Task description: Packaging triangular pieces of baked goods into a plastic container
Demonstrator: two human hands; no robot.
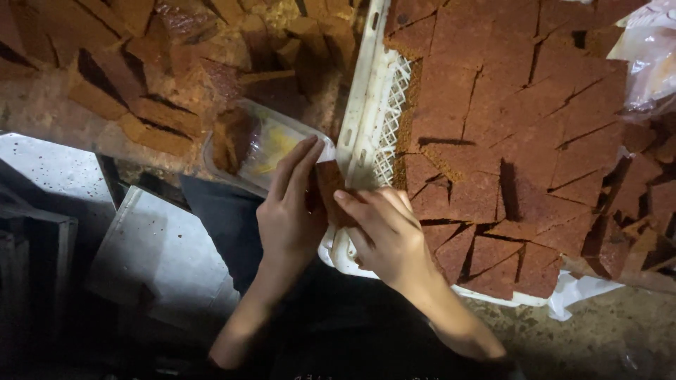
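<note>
While both hands pinch one brown cake slice at the white crate's edge, left hand and right hand grip it beside a clear wrapper.

The view is dim and warm-toned, with the light falling from above onto the upper half and leaving the lower part, near the person's body, almost black. Glare washes out the clear plastic bag at the upper right corner and brightens the white crate rim, while short dark shadows sit in the gaps between the brown slabs. The whole picture is soft and slightly grainy, and the hands are mildly blurred.
</note>
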